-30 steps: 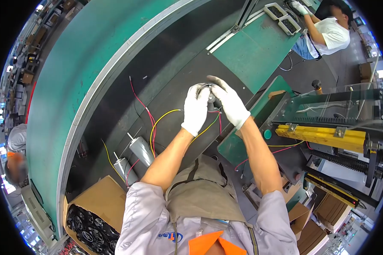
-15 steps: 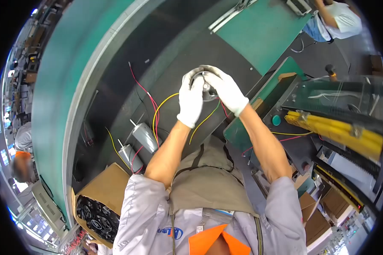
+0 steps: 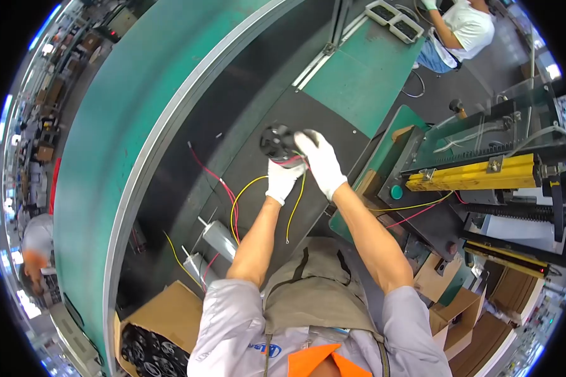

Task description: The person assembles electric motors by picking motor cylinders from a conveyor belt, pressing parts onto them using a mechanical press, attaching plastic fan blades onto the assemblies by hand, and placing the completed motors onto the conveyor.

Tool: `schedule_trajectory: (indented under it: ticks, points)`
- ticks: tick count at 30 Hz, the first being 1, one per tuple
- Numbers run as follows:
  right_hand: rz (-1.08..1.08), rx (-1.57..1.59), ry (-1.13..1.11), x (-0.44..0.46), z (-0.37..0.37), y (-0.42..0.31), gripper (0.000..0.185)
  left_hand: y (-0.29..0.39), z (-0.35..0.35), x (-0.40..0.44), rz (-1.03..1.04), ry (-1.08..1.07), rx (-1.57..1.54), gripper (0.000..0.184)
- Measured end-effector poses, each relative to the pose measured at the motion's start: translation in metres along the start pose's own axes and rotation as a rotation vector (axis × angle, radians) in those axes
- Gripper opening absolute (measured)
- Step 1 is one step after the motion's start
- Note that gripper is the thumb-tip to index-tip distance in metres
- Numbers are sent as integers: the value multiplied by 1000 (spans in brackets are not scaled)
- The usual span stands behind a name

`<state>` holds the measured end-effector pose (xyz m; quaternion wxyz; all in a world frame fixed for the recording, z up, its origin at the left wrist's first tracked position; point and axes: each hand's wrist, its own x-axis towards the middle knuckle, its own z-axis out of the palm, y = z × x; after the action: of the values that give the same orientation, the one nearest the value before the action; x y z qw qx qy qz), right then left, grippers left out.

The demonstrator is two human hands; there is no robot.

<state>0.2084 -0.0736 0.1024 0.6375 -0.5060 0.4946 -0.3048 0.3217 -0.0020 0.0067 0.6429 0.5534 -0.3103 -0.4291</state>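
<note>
In white gloves, both my hands are raised over the dark work surface around a round motor part with a black, spoked end cap (image 3: 278, 143). My left hand (image 3: 284, 180) is closed round it from below. My right hand (image 3: 321, 160) has its fingers curled against the right edge of the cap, where red and green-yellow wires come out; the exact grip of its fingertips is partly hidden. A yellow-green wire (image 3: 294, 213) hangs below the part. Left of my left forearm lies a silver cylindrical motor (image 3: 219, 237) with a shaft, and another motor (image 3: 198, 267) lies beside it.
A cardboard box (image 3: 163, 308) of black parts stands at lower left. On the right is a machine with a yellow bar (image 3: 471, 182) and clear guard. A metal-edged green ledge (image 3: 116, 151) curves along the left. A co-worker (image 3: 465, 31) sits at upper right near white trays (image 3: 393, 22).
The motor part has tipped so its black spoked cap shows. My left hand has gone beneath it, and my right hand has shifted to its right edge. The view has moved too.
</note>
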Motion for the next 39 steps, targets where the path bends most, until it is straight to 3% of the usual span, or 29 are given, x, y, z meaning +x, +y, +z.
schedule_trajectory:
  ticks: [2,3,5,6,8,9,10,11,12,13,14,15,17,18,20,22,24,26,28,29,31,32,33,34,35,36,38,39]
  points:
    - [-272,-428,70,-41,-16,-12,67,-19,-13,28,0,45,-54,59]
    - [-334,-475,41,-58,-28,-7,64,6,-9,36,-31,104,-156,58]
    - [-172,-422,-149,-101,-57,-6,56,-24,-42,83,-323,139,-297,38]
    - [-105,-370,-190,-125,-71,7,55,-3,-44,98,-416,119,-378,29]
    - [-14,-363,-240,-167,-99,18,52,-22,-79,148,-453,25,-469,32]
    - [64,-296,-215,-186,-112,26,52,2,-77,162,-519,137,-457,38]
    - [155,-263,-161,-203,-122,27,51,-51,-120,214,-535,90,-531,42]
    - [207,-162,-87,-217,-131,31,50,-3,-106,214,-470,119,-429,44]
    - [261,-55,-16,-229,-139,31,48,3,-112,234,-488,315,-336,38]
    - [274,-52,56,-237,-146,22,46,-11,-139,261,-538,185,-433,41]
    - [289,-47,126,-245,-151,10,44,21,-119,261,-426,441,-328,51]
    - [280,-71,184,-250,-157,2,41,-8,-157,287,-392,376,-277,56]
    - [182,-100,267,-252,-173,5,38,-8,-165,295,-100,559,127,54]
    - [110,-156,314,-253,-184,5,37,1,-162,288,32,470,212,58]
    - [-84,-122,475,-252,-205,-11,37,64,-119,242,5,335,472,51]
    - [-291,-36,700,-248,-233,-35,39,70,-86,202,28,90,289,44]
    - [-497,-32,911,-242,-276,-55,43,69,-49,139,-47,-182,465,45]
    - [-577,-62,1157,-234,-296,-100,51,97,11,60,38,-560,638,46]
    - [-612,-109,1159,-219,-336,-108,64,118,73,-7,-39,-858,657,44]
    - [-517,-267,1190,-210,-361,-103,71,131,103,-36,-75,-985,575,49]
    - [-513,-329,1160,-192,-375,-119,67,135,162,-77,54,-1145,542,54]
    - [-541,-334,1116,-175,-396,-110,63,130,190,-92,196,-1162,535,64]
    - [-493,-421,1129,-166,-402,-110,57,136,224,-106,49,-1211,396,81]
    - [-445,-511,1076,-172,-392,-126,47,120,256,-112,186,-1220,335,98]
    - [-546,-441,1089,-170,-392,-124,40,126,288,-121,295,-1169,369,113]
    - [-629,-419,1118,-161,-402,-112,31,131,318,-129,348,-1084,414,120]
    - [-619,-666,1208,-174,-391,-105,31,118,368,-135,384,-974,397,122]
    - [-768,-873,1007,-204,-378,-121,32,102,385,-132,424,-897,356,120]
